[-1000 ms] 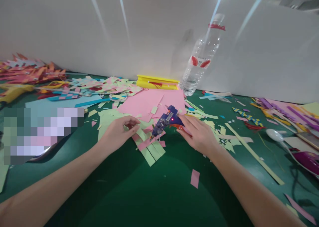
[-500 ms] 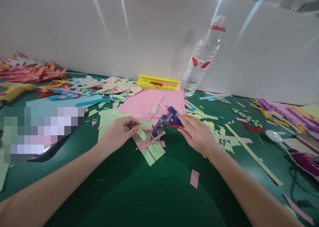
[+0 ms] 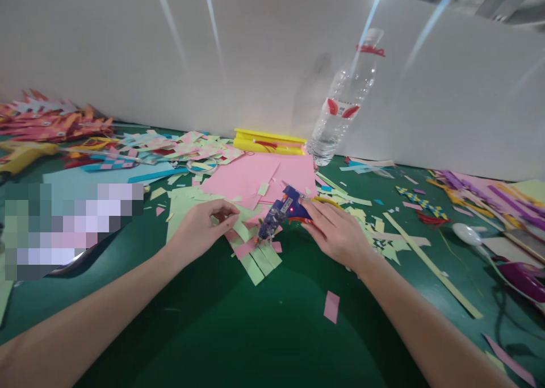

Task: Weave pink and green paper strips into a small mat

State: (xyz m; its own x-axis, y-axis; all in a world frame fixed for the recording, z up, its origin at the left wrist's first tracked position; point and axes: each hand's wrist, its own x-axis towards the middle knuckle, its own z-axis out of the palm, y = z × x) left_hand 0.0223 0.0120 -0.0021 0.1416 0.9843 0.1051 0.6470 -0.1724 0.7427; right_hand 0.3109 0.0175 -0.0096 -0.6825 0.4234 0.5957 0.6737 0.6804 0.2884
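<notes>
A blue glue gun (image 3: 279,213) with a red light is in my right hand (image 3: 340,232), its nozzle pointing down and left. The nozzle tip is at a woven piece of green and pink paper strips (image 3: 259,260); whether it touches cannot be made out. My left hand (image 3: 204,223) pinches a pale green paper strip (image 3: 242,229), holding its end up off the weave. Beneath and behind the left hand lies a green paper sheet (image 3: 176,206), with pink paper (image 3: 247,175) farther back.
A clear plastic bottle (image 3: 340,115) leans near the wall beside a yellow folded strip (image 3: 270,144). Paper scraps (image 3: 183,144) are heaped at the back left, near a yellow glue gun (image 3: 25,156). A purple-handled tool (image 3: 522,277) and a pink scrap (image 3: 331,307) lie to the right.
The glue gun has tipped slightly, its nozzle end shifting a little toward the weave. My left hand still holds the raised strip in nearly the same place.
</notes>
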